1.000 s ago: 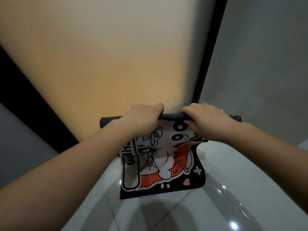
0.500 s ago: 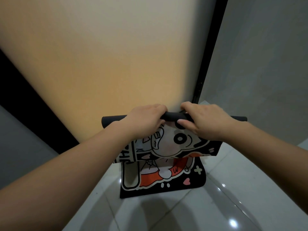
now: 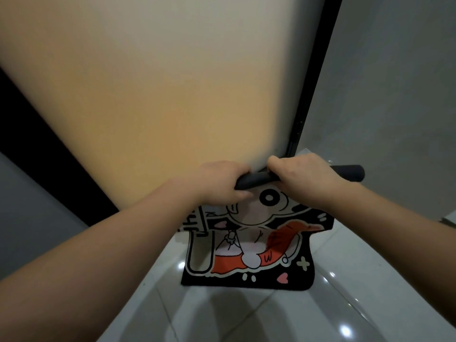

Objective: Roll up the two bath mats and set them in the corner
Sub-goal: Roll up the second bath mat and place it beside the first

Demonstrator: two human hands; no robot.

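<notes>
A black bath mat (image 3: 249, 255) with a cartoon print in white, orange and pink hangs in front of me, its lower edge resting on the tiled floor. Its top is wound into a dark roll (image 3: 350, 172) that sticks out to the right. My left hand (image 3: 219, 183) grips the roll's left part. My right hand (image 3: 303, 176) grips it just to the right, fingers curled over the top. Only this one mat is in view.
A frosted glass door (image 3: 172, 95) with a black frame (image 3: 313, 77) stands straight ahead. A grey wall (image 3: 399, 95) is on the right, meeting the door at a corner. Glossy white floor tiles (image 3: 246, 314) lie below.
The roll has shifted to the right and tilted, its right end higher. More of the mat is wound up, and the hanging part has swung forward and lifted.
</notes>
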